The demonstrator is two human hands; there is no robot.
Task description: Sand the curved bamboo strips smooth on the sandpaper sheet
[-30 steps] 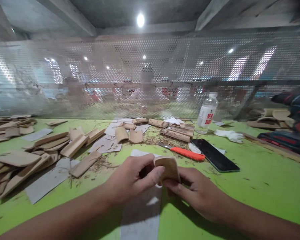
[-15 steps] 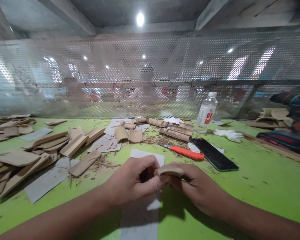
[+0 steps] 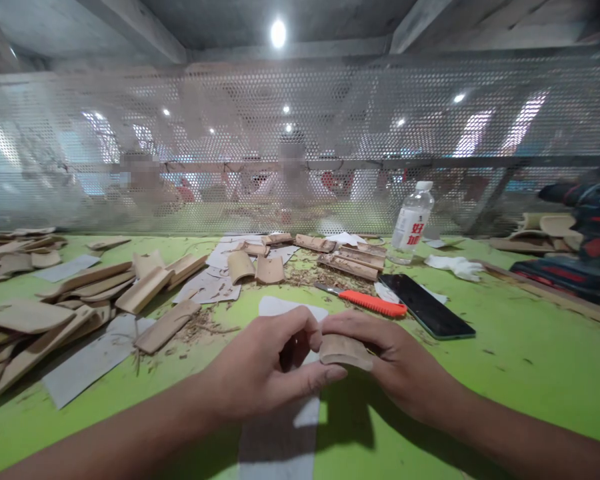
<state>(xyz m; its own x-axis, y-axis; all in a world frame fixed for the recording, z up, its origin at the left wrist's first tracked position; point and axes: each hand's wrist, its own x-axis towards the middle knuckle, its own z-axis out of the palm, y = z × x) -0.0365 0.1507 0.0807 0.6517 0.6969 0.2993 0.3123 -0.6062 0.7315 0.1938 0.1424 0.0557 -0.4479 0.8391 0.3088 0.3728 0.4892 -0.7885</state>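
A short curved bamboo piece (image 3: 346, 351) is held between my two hands, above a strip of white paper (image 3: 280, 440) on the green table. My left hand (image 3: 275, 360) is closed against the piece's left end, with the thumb along its lower edge and the fingertips near its top corner. My right hand (image 3: 400, 357) grips the right end, fingers over the far side. Just beyond my hands lies an orange utility knife (image 3: 373, 303) with its blade pointing left. A black phone (image 3: 427, 307) rests to the right of the knife.
Many bamboo pieces (image 3: 30, 316) are heaped on the left, more lie ahead among shavings (image 3: 300, 275). A plastic bottle (image 3: 413, 223) stands ahead right, beside a white glove (image 3: 455, 267). A power drill (image 3: 597, 233) sits far right. A perforated metal screen (image 3: 230, 153) closes the table's back.
The bamboo piece has tilted so more of its curved upper face shows, and it sits slightly lower. My right fingers have shifted up and left over its far side.
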